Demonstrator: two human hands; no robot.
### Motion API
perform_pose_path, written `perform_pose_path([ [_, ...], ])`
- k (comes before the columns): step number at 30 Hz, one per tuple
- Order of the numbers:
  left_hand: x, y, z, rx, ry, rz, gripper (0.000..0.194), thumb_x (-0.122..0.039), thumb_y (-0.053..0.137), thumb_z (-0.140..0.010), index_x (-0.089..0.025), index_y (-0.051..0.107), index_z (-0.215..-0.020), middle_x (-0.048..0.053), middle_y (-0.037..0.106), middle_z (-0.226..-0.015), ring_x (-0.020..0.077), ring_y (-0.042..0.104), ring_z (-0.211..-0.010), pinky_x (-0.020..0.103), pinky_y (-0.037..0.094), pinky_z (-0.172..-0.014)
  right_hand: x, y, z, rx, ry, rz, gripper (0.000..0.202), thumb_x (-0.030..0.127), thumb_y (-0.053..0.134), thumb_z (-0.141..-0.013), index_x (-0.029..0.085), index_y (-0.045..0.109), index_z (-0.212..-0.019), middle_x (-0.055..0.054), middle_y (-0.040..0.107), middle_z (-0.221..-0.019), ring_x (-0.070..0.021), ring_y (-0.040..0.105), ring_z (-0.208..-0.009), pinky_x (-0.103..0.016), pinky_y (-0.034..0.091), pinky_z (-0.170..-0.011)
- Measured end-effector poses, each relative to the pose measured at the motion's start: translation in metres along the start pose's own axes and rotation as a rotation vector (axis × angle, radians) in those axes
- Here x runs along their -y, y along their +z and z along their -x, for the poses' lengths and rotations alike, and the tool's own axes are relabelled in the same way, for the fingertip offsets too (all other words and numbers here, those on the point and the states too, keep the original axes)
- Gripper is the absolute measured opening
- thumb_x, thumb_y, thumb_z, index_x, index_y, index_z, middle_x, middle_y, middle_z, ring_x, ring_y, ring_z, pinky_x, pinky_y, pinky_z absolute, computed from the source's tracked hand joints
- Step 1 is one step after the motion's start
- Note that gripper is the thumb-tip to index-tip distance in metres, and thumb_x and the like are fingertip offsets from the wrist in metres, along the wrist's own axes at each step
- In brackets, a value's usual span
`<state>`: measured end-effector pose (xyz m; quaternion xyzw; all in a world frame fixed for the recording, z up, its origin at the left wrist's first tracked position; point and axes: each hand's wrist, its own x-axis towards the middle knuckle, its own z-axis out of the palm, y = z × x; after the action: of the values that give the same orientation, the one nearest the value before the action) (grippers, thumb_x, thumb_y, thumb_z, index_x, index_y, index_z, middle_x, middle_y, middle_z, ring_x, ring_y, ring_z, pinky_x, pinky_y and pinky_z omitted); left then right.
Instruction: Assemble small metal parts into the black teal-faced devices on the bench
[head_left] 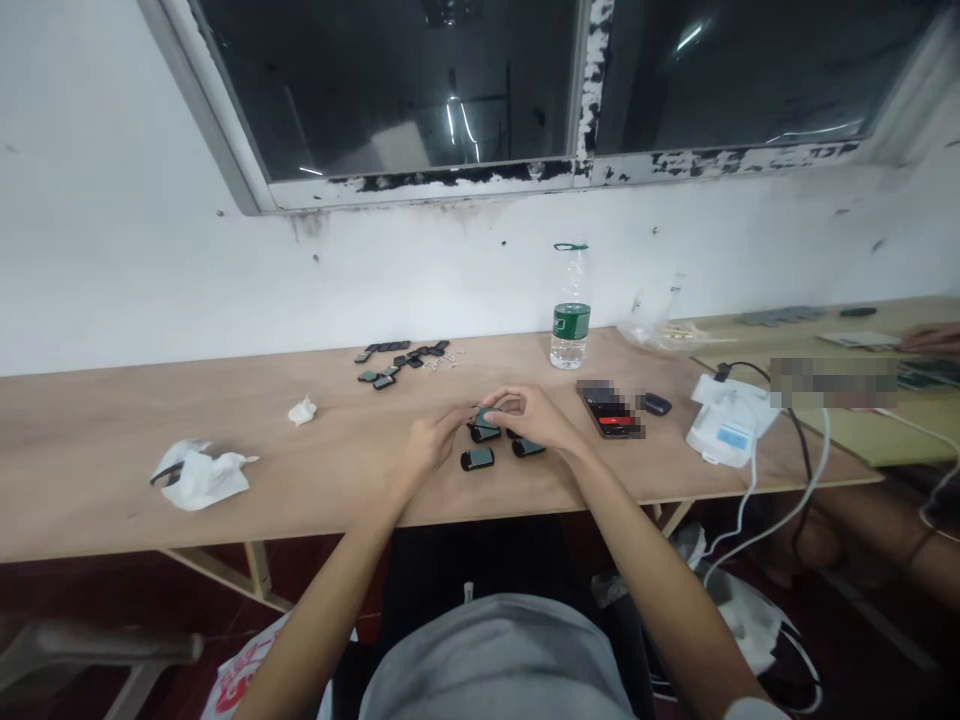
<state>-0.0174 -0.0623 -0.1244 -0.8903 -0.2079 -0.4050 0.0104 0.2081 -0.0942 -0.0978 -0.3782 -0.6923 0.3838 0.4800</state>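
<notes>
In front of me my left hand (435,440) and my right hand (531,413) meet over the table. Between their fingertips is a small black piece with a grey-green face (487,420); both hands appear closed on it, the right with a pinch from above. The left fingertips are at its left edge, partly hidden. Just below lies a similar piece (478,459), flat on the wood. Another one (528,448) rests under my right wrist, partly covered. The exact kind of these rounded flat pieces is too small to tell.
Several similar pieces (386,376) lie farther back beside small white bits (442,361). A water bottle (571,335), phone (609,410), black oval object (656,404) and white power box (724,425) with cables stand right. Crumpled tissues (206,475) lie left. Another person's hand (930,337) is far right.
</notes>
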Motion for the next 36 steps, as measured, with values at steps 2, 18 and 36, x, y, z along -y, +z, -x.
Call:
perform_pose_path([
  [2,-0.002,0.000,-0.001,0.011,-0.012,-0.005,0.031,-0.022,0.045,-0.101,-0.021,0.065,-0.125,0.009,0.069,-0.128,0.0212,0.069,-0.113,0.036,0.058,-0.095,-0.001,0.000,0.000,0.005,-0.003,-0.002,0.029,0.037,0.076,-0.078,0.015,0.072,-0.097,-0.008,0.075,-0.094,-0.0174,0.068,-0.078,-0.028,0.052,-0.068],
  [18,0.056,-0.034,0.013,0.063,-0.473,-0.060,0.031,-0.038,0.038,-0.099,-0.017,0.061,-0.101,0.009,0.072,-0.096,0.0240,0.069,-0.088,0.038,0.055,-0.081,-0.048,-0.043,-0.004,-0.227,0.142,0.604,0.031,0.007,0.055,-0.082,0.014,0.076,-0.103,-0.011,0.076,-0.108,-0.0245,0.070,-0.100,-0.032,0.051,-0.092],
  [36,0.072,-0.056,0.026,0.467,-0.671,0.051,0.041,-0.042,0.065,-0.078,-0.019,0.066,-0.111,0.010,0.074,-0.107,0.0272,0.069,-0.096,0.038,0.056,-0.084,-0.052,-0.025,-0.014,0.000,-0.038,0.739,0.040,0.005,0.047,-0.088,0.014,0.073,-0.116,-0.014,0.069,-0.123,-0.0248,0.063,-0.113,-0.035,0.046,-0.103],
])
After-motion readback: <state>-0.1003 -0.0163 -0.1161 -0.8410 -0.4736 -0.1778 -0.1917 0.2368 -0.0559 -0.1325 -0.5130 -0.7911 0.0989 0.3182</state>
